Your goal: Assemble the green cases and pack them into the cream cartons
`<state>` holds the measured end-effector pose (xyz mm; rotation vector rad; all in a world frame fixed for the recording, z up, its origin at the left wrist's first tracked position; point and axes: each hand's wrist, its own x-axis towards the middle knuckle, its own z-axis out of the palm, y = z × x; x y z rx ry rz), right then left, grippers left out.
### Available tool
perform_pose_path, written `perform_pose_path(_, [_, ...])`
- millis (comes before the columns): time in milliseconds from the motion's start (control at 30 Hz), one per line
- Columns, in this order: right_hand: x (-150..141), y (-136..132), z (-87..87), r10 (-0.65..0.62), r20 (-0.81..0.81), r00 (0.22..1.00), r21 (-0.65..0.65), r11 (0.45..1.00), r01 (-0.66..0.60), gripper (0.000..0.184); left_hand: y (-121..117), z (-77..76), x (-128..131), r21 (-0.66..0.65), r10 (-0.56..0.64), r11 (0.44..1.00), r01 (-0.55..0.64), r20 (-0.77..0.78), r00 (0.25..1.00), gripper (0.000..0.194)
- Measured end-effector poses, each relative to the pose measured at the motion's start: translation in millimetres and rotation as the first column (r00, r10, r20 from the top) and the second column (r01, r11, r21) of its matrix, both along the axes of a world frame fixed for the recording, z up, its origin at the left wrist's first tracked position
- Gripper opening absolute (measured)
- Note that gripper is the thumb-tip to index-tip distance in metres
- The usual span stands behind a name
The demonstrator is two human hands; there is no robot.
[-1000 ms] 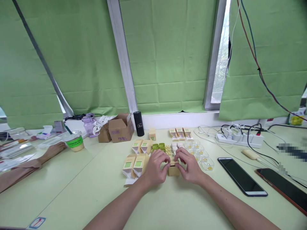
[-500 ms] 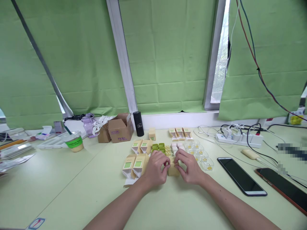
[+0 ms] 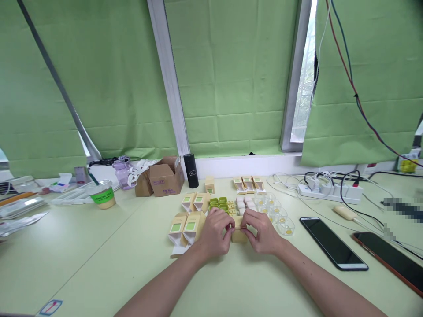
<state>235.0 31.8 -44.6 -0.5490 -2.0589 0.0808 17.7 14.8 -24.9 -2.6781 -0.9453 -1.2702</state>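
A small tan cardboard box (image 3: pixel 239 236) sits on the table between my hands. My left hand (image 3: pixel 216 231) pinches its upper left edge with thumb and forefinger, while my right hand (image 3: pixel 261 230) grips the upper right edge the same way. Left of them, several small boxes with green labels (image 3: pixel 191 226) stand with flaps up. Just beyond my fingers are small green trays (image 3: pixel 218 201), little yellow pieces (image 3: pixel 231 204), and pale pinkish-white pieces (image 3: pixel 244 200). Clear plastic cups with yellow centres (image 3: pixel 277 213) lie beside my right hand. The box's far side is partly hidden.
Three open small boxes (image 3: pixel 248 185) and a single box (image 3: pixel 209 185) stand farther back. A black tumbler (image 3: pixel 191 171), brown carton (image 3: pixel 163 180) and drink cup (image 3: pixel 102 196) are at left. Phones (image 3: pixel 333 243) and a power strip (image 3: pixel 330 193) with cables lie right.
The box's top flap, raised a second ago, now lies folded down under my fingers. My hands stay nearly in place. Another person's arm at the left has left the view.
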Motion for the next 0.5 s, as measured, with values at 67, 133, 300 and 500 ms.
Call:
perform_pose_path(67, [0.3, -0.3, 0.5, -0.002, 0.008, 1.0, 0.005, 1.0, 0.002, 0.017, -0.5, 0.3, -0.1, -0.001, -0.001, 1.0, 0.001, -0.005, 1.0, 0.009])
perform_pose_path(133, [0.3, -0.4, 0.7, -0.002, 0.011, 1.0, 0.008, 1.0, 0.002, 0.016, -0.8, 0.3, 0.0, 0.002, -0.002, 1.0, 0.002, -0.007, 1.0, 0.009])
perform_pose_path(300, [0.2, 0.1, -0.4, 0.01, 0.008, 1.0, 0.009, 1.0, -0.01, 0.016, -1.0, 0.1, 0.7, 0.004, 0.0, 1.0, 0.0, -0.036, 0.999, 0.009])
perform_pose_path(500, [0.4, 1.1, -2.5, 0.029, 0.001, 1.0, -0.022, 0.999, -0.029, 0.017, -2.9, 0.1, 0.6, -0.012, -0.015, 1.0, 0.015, -0.023, 1.0, 0.009])
